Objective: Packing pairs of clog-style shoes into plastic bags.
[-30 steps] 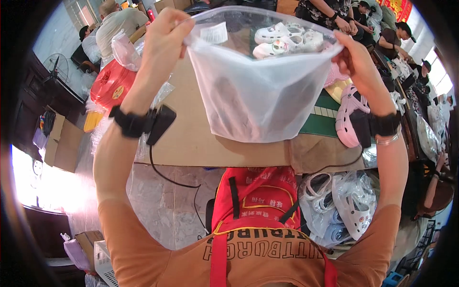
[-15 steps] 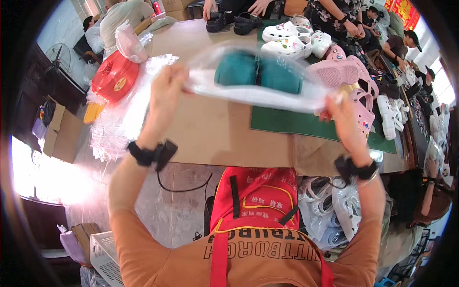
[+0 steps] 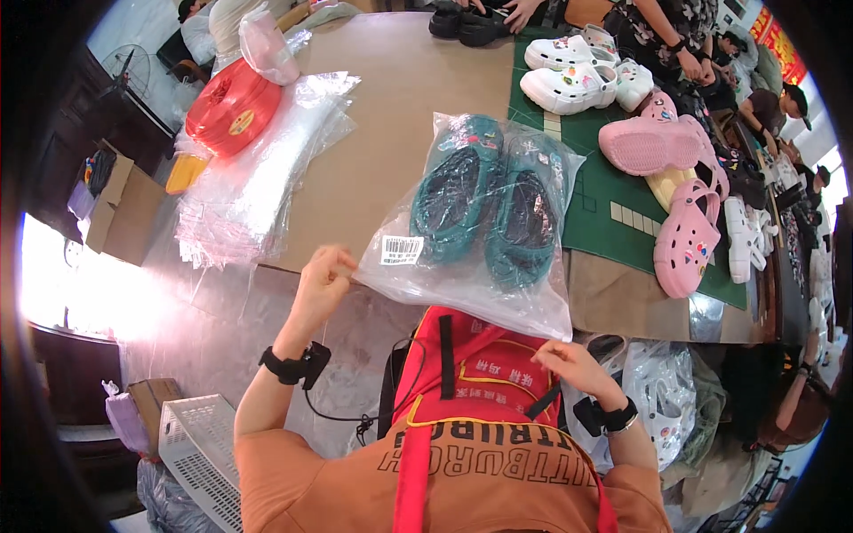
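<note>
A clear plastic bag (image 3: 404,277) lies flat on the table edge in front of me, its near side overhanging a little. Inside it are two dark green clogs (image 3: 458,195), side by side with their openings up. A white barcode label shows at the bag's lower left. Beside the bag's near left corner is my left hand (image 3: 324,282), fingers curled and slightly blurred, with nothing visible in them. My right hand (image 3: 573,366) hovers just below the near right corner, fingers bent together, apart from the plastic.
A stack of clear bags (image 3: 253,191) lies at the left, beside a red roll of plastic twine (image 3: 233,107). White clogs (image 3: 569,87) and pink clogs (image 3: 686,235) stand on a green cutting mat (image 3: 591,222) at the right. Other people's hands handle black shoes (image 3: 480,27) at the far side.
The bag with the green clogs has come down from between my raised hands onto the table. Both hands have moved down and nearer my body. The view has shifted slightly.
</note>
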A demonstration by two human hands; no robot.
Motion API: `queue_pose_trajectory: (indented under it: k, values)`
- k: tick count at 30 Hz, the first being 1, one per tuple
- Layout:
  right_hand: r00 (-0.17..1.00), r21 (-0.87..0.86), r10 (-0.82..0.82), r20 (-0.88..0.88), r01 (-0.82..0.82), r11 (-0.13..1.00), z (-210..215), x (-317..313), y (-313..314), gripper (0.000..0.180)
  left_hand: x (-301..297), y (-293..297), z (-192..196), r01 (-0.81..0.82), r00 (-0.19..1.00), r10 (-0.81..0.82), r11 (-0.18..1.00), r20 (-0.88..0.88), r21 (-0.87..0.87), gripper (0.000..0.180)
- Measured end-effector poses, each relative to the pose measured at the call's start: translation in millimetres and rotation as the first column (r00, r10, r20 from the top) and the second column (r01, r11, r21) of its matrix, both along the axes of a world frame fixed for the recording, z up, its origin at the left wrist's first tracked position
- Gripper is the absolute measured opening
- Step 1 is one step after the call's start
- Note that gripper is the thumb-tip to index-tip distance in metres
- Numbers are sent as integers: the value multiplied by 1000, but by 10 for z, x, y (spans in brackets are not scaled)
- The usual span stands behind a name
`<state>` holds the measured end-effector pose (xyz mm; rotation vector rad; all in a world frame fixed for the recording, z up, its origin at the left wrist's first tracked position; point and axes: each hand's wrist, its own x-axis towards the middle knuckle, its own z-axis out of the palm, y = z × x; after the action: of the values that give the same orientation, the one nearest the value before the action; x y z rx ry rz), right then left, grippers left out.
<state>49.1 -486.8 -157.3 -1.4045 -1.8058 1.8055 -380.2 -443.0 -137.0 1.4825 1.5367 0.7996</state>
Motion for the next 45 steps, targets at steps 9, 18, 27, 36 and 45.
queue_pose_trajectory:
  k: [9,18,27,36,45]
  values:
    - [844,-446,-356,-401,159,881,43,-124,310,47,1296,172,534,647,735,-255,543,-628,536,79]
    - [730,-281,-385,-564,269,921,382,-553,401,38,1551,225,374,667,585,-17,579,-811,469,65]
    - [885,-155,-114,-452,48,987,760,-837,432,35,1305,285,711,551,536,76,723,-841,416,60]
    - [866,-51,-28,-500,3,999,666,-790,481,33,1050,360,825,505,719,-83,745,-690,437,24]
    - [915,286,-320,-247,384,878,374,-11,390,16,632,749,1688,104,979,33,762,-199,640,24]
